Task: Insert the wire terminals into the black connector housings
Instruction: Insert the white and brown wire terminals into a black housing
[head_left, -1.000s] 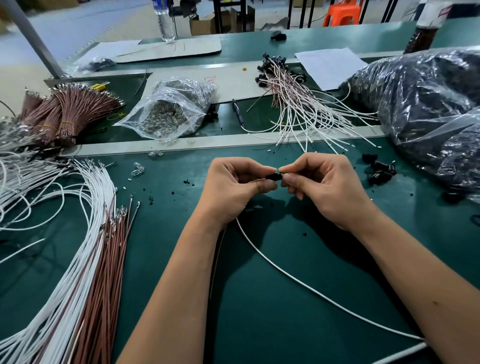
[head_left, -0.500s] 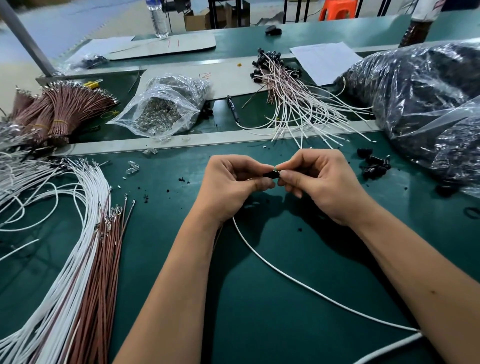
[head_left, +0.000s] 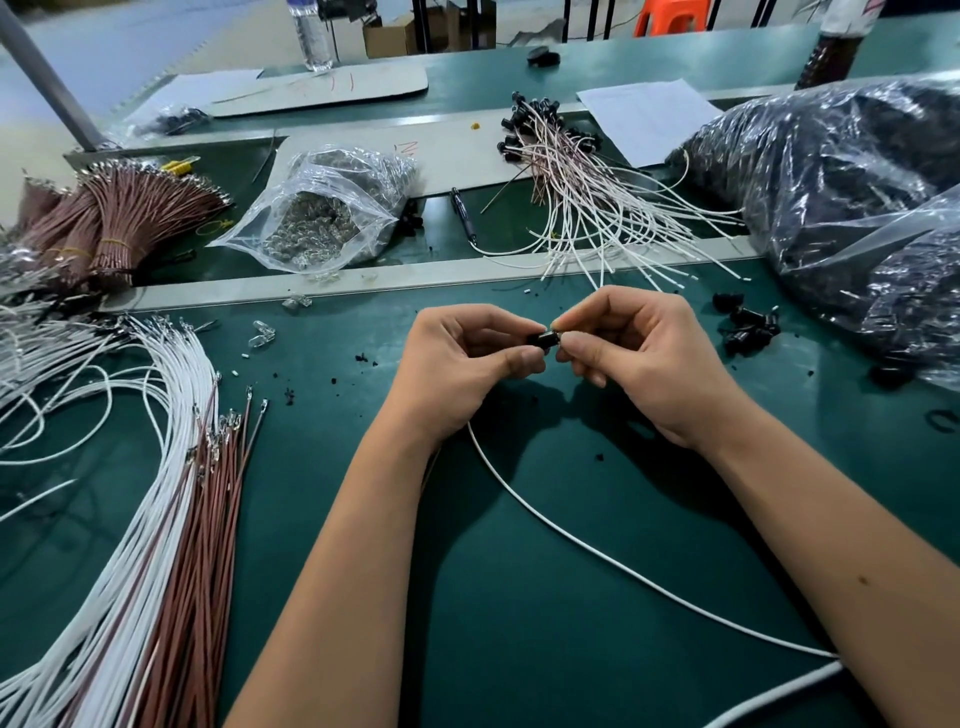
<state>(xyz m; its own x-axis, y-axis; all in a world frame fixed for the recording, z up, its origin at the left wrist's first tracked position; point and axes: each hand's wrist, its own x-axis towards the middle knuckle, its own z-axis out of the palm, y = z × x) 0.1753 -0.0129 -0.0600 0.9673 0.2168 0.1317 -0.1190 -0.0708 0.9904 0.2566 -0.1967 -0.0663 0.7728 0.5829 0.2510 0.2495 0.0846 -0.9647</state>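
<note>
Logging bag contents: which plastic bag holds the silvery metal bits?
The small clear bag left of centre; the big bags at right hold dark parts.

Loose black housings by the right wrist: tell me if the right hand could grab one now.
Probably yes: the loose black housings lie uncovered beside the right hand, though it pinches the black housing.

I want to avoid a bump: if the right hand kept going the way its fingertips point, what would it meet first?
The right hand points left, toward the other hand. It already pinches the black housing, so next in line are the left hand's fingertips, close on the housing's far side; depth seems level.
</note>
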